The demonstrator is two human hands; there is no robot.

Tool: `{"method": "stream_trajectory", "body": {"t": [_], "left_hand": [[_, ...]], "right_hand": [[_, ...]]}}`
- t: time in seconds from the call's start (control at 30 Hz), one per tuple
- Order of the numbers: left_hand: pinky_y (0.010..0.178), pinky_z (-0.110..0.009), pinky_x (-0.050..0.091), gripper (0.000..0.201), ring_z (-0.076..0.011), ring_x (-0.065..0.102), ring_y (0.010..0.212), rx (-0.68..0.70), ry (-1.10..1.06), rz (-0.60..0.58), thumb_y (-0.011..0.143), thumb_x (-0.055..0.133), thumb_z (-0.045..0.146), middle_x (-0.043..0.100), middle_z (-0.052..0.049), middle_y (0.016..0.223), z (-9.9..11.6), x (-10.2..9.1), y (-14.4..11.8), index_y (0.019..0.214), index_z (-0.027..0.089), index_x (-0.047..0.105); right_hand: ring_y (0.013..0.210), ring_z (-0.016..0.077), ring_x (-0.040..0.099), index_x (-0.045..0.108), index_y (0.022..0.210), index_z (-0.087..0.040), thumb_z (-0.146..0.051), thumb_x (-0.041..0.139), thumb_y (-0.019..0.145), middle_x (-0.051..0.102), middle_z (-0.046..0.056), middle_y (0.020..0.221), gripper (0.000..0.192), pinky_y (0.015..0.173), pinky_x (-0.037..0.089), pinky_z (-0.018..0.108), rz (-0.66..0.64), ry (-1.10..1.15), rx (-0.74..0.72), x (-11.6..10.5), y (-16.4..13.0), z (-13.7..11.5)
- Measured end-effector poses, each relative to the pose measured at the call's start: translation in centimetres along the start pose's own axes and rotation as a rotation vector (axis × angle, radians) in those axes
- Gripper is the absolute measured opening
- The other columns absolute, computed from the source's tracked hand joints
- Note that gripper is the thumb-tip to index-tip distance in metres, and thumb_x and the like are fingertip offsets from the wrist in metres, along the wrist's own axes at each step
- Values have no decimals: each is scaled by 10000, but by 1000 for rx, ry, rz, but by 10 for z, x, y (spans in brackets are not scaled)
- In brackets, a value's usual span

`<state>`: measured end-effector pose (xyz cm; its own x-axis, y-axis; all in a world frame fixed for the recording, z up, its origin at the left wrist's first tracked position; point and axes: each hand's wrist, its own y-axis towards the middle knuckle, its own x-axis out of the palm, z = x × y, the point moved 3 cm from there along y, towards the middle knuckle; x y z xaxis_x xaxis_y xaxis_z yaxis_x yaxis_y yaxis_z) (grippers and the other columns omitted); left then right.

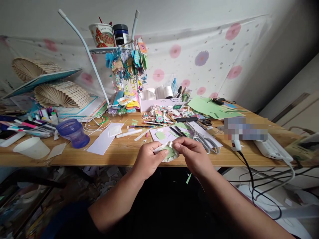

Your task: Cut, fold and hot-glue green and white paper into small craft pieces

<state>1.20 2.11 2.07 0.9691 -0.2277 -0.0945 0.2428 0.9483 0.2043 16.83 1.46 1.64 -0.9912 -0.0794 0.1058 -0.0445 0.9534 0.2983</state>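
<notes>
My left hand (pixel 147 158) and my right hand (pixel 193 153) meet at the front edge of the wooden desk (pixel 119 153). Between their fingertips they pinch one small paper piece (pixel 169 152), green with white edges. The left thumb presses on its left side, and the right fingers curl over its top right. Just beyond it lies a white sheet with green cutouts (pixel 164 134), and a pair of scissors (pixel 205 139) rests to the right of my right hand.
A purple cup (pixel 72 132), a white cup (pixel 32 147) and pens lie at the left. White paper (pixel 106 139), green paper sheets (pixel 211 108), a hanging craft rack (pixel 128 68) and a lamp arm (pixel 84 49) stand further back. A power strip (pixel 271 147) with cables sits at the right.
</notes>
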Motion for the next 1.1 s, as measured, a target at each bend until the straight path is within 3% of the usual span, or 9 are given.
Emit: {"method": "stream_trajectory", "body": {"t": [0.07, 0.13, 0.23, 0.33, 0.53, 0.7, 0.8, 1.1], "left_hand": [[481, -205, 276, 243, -74, 354, 509, 29, 91, -18, 725, 650, 289, 409, 48, 518, 2, -1, 1, 564, 138, 550], [504, -206, 300, 216, -79, 378, 524, 54, 80, 38, 726, 651, 274, 441, 45, 528, 1, -1, 2, 581, 142, 562], [658, -230, 409, 133, -118, 514, 659, 57, -113, 150, 720, 666, 272, 609, -1, 687, -6, -1, 4, 726, 141, 644], [772, -271, 440, 183, -155, 572, 784, 45, -252, 174, 717, 675, 272, 672, -45, 836, -11, 0, 6, 840, 138, 675], [762, -266, 461, 175, -149, 583, 757, 53, -200, 193, 691, 702, 271, 673, -29, 795, -7, -2, 5, 805, 139, 686], [679, -275, 506, 311, -171, 622, 781, -52, -435, 160, 687, 709, 317, 687, -61, 905, -5, 7, 2, 949, 154, 666], [653, -289, 521, 295, -171, 632, 740, -117, -501, 155, 686, 709, 336, 696, -64, 855, -7, 14, 0, 905, 142, 670], [706, -272, 504, 177, -154, 634, 742, 50, -412, 276, 722, 686, 269, 710, -44, 820, -11, 14, 0, 841, 139, 695]], "right_hand": [[581, 110, 479, 657, 709, -179, -325, 697, 744, 562, -8, 623, 155, 547, 406, 234, 1, -52, -20, 0, 2, -1], [570, 108, 478, 647, 702, -177, -312, 697, 741, 563, -9, 613, 149, 538, 399, 234, 8, -63, -34, 3, 2, -1], [563, 116, 494, 635, 688, -174, -313, 693, 737, 568, -6, 596, 158, 541, 414, 247, 45, -13, -55, 8, 1, 2], [582, 121, 523, 652, 731, -182, -316, 673, 758, 590, -5, 619, 138, 574, 443, 260, 44, 76, -47, 12, 0, 5], [555, 114, 520, 635, 687, -176, -313, 715, 717, 582, -9, 593, 161, 556, 442, 253, 41, 86, -5, 12, 3, 7], [571, 112, 504, 618, 699, -184, -315, 722, 708, 560, -14, 611, 167, 563, 439, 253, 147, 125, -64, 15, 3, 8], [601, 121, 519, 616, 714, -191, -302, 707, 726, 576, -8, 642, 144, 593, 450, 265, 196, 120, -106, 18, 1, 10], [616, 123, 544, 619, 712, -198, -270, 703, 737, 593, -13, 646, 114, 616, 467, 268, 179, 169, -101, 24, 0, 12]]}}
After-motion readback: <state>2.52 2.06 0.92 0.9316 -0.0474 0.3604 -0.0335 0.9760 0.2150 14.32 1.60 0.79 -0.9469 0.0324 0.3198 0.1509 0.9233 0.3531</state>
